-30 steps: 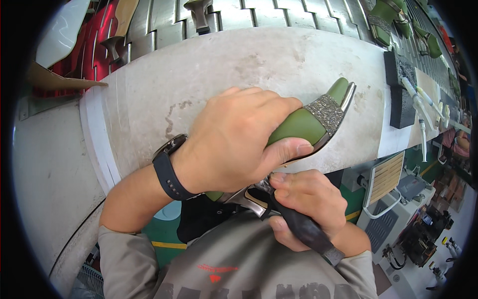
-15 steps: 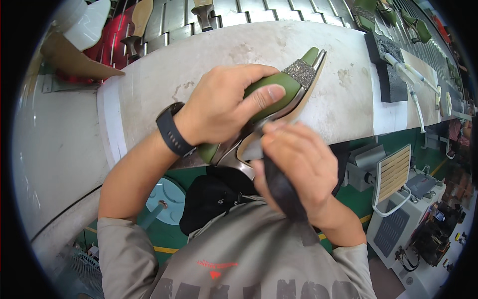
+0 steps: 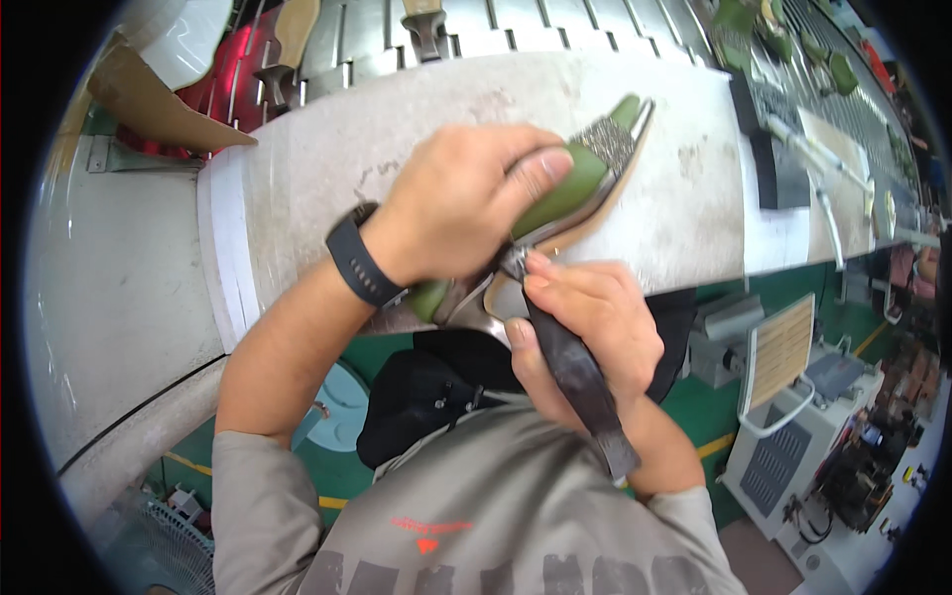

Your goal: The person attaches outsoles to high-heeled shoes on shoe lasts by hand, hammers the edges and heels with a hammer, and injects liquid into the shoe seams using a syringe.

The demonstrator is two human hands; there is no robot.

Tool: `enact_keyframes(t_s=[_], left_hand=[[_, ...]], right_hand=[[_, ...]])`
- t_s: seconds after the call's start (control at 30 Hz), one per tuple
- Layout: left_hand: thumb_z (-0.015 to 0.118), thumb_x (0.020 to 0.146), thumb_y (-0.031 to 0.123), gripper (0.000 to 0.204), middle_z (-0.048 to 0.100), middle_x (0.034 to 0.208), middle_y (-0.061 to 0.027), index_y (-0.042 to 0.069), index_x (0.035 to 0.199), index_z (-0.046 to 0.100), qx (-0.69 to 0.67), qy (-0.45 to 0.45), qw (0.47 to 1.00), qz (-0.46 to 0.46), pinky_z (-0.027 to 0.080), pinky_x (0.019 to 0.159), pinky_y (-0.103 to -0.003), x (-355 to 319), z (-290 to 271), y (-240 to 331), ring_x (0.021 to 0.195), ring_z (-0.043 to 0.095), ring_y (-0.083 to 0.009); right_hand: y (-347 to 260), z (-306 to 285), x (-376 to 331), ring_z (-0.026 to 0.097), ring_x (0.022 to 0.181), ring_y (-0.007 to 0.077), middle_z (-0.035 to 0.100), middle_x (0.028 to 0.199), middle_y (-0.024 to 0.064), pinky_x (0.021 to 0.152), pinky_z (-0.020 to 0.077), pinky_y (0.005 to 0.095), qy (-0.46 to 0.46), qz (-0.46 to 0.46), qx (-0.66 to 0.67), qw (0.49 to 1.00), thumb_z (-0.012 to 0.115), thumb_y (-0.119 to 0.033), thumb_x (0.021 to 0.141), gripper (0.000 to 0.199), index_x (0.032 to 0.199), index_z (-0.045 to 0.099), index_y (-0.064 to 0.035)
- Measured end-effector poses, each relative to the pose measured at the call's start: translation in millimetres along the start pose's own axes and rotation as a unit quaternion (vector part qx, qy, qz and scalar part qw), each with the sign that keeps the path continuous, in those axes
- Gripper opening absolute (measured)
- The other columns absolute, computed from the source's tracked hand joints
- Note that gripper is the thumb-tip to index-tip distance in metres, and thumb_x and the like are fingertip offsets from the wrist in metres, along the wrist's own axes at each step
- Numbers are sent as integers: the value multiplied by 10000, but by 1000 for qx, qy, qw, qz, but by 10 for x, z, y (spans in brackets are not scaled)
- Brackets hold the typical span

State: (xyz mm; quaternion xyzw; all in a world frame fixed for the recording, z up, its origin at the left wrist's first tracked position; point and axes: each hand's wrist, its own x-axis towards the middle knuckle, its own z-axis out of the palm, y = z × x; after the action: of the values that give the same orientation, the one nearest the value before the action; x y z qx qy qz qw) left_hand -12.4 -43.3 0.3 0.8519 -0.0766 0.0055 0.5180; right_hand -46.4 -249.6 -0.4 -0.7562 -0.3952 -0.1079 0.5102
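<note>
One green shoe point(image 3: 565, 206) slants over the near edge of the bench point(image 3: 684, 233), toe toward the bench's far right. Left hand point(image 3: 456, 203) wraps it, thumb pressed along its side. Right hand point(image 3: 600, 312) grips a dark tool point(image 3: 575, 367), its head beside the sole; contact unclear. Black block point(image 3: 783, 180) on the bench's right; metal slats point(image 3: 575, 18) beyond the bench.

We see metal slats point(image 3: 523, 25) on the far side, a black block point(image 3: 781, 180) right, brown cardboard point(image 3: 159, 101) left.
</note>
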Motion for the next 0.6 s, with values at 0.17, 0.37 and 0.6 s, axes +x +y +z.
enact_keyframes(t_s=[0.17,0.37,0.6], left_hand=[[560,1112,261,352,772,956,-176,-26,1225,729,6,5,1000,10,572,805,-346,-56,-11,-77,851,744,-238],[558,1113,261,349,768,934,-176,-26,1211,731,41,16,999,24,571,802,-355,-4,55,69,847,743,-235],[587,1091,258,374,770,1060,-205,-58,1260,697,-4,-33,999,-7,563,883,-368,57,-20,100,952,744,-273]], right_hand=[[-20,-163,128,741,818,319,772,1112,232,736,583,365,-13,0,-13,1000,879,3,715,458,1141,714,33],[-139,-134,38,764,819,259,781,1130,217,649,556,304,-50,51,8,997,877,-20,721,438,1135,736,3],[-5,-309,79,793,939,320,776,1081,249,867,619,365,14,49,-18,999,834,-10,806,337,1120,718,32]])
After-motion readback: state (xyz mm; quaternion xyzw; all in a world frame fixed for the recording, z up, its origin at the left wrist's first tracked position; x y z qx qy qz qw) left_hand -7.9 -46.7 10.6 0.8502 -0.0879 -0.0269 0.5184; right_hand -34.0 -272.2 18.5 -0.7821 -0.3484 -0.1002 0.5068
